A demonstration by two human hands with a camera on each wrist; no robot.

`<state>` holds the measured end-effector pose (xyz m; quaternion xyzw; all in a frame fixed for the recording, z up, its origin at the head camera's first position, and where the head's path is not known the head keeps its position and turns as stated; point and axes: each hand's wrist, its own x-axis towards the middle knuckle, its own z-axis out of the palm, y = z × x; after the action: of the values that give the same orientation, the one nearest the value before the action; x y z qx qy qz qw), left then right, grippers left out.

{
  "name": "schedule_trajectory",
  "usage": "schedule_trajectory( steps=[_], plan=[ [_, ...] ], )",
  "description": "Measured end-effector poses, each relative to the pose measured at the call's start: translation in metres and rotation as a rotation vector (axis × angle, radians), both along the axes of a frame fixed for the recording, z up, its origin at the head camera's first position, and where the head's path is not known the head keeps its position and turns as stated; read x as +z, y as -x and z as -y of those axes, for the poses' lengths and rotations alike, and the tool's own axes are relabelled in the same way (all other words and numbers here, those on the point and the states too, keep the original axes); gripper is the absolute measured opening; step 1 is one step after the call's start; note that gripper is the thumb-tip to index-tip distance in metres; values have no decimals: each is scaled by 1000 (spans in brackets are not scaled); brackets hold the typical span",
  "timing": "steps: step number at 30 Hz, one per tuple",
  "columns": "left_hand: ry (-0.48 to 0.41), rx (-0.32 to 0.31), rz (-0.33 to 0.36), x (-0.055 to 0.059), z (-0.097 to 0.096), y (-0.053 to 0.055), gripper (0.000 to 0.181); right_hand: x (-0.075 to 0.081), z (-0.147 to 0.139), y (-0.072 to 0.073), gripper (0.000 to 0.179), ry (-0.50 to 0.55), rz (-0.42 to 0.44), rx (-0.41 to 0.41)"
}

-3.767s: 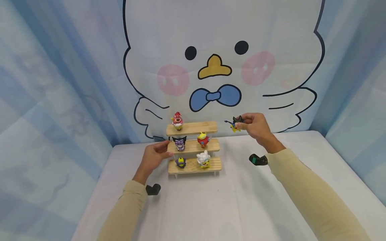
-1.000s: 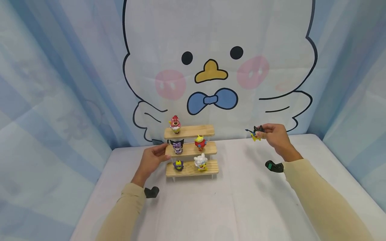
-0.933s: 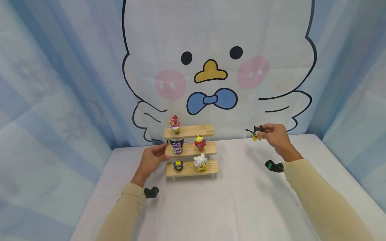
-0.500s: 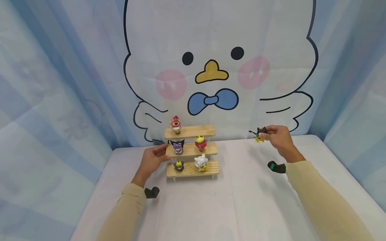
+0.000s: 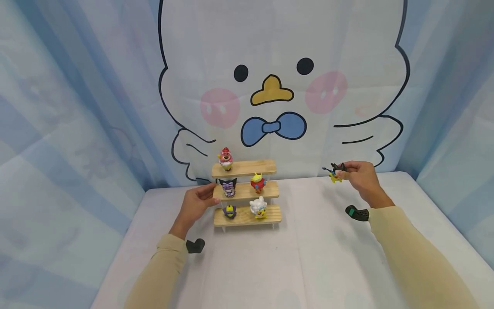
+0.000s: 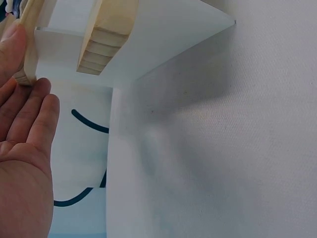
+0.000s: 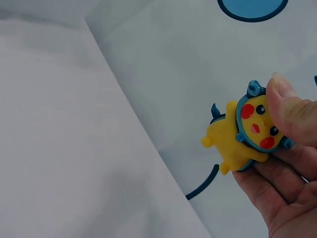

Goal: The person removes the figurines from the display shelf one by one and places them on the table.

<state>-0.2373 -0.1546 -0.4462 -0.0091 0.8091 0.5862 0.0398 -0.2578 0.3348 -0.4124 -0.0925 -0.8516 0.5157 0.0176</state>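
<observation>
A three-tier wooden display shelf [image 5: 256, 166] stands on the table, holding several small figurines. My left hand [image 5: 194, 208] grips the left end of its middle board, thumb [image 6: 12, 49] on top and fingers curled below. Off to the shelf's right, my right hand [image 5: 364, 180] pinches a yellow Pikachu figurine [image 7: 225, 136] in a dark blue hooded costume, up off the table. The figurine faces the right wrist camera, and the thumb covers part of its head.
The shelf carries a pink bear figurine [image 5: 225, 159] on top, a black-eared purple one [image 5: 228, 189] and a red-suited one [image 5: 257, 183] in the middle. A small purple-yellow one [image 5: 229, 211] and a white-hatted one [image 5: 258, 209] sit at the bottom. A cartoon-printed curtain [image 5: 272, 43] hangs behind.
My right hand has carried the Pikachu figurine rightward, away from the shelf, drifting slightly further in the last second. The left hand keeps its grip on the middle board.
</observation>
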Motion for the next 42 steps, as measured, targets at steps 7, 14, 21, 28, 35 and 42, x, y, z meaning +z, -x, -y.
schedule_trajectory(
  steps=[7, 14, 21, 28, 35, 42],
  plan=[
    [-2, -4, -19, 2, 0, 1, 63, 0, -3, 2, 46, -3, 1, -8],
    [3, -9, -11, 1, 0, 1, 64, -3, -4, 2, 46, -7, 9, -26],
    [3, -9, -12, 2, 4, 2, 63, -8, -5, 3, 44, -11, 10, -21],
    [-3, -6, -2, 3, 3, 2, 63, -11, -8, 1, 43, -21, 13, -23],
    [-1, -3, 9, 2, 1, 3, 64, -13, -11, -1, 44, -21, 18, -36],
    [0, -10, 9, 0, -1, 2, 63, -21, -14, -1, 46, -3, 40, -38]
  ],
)
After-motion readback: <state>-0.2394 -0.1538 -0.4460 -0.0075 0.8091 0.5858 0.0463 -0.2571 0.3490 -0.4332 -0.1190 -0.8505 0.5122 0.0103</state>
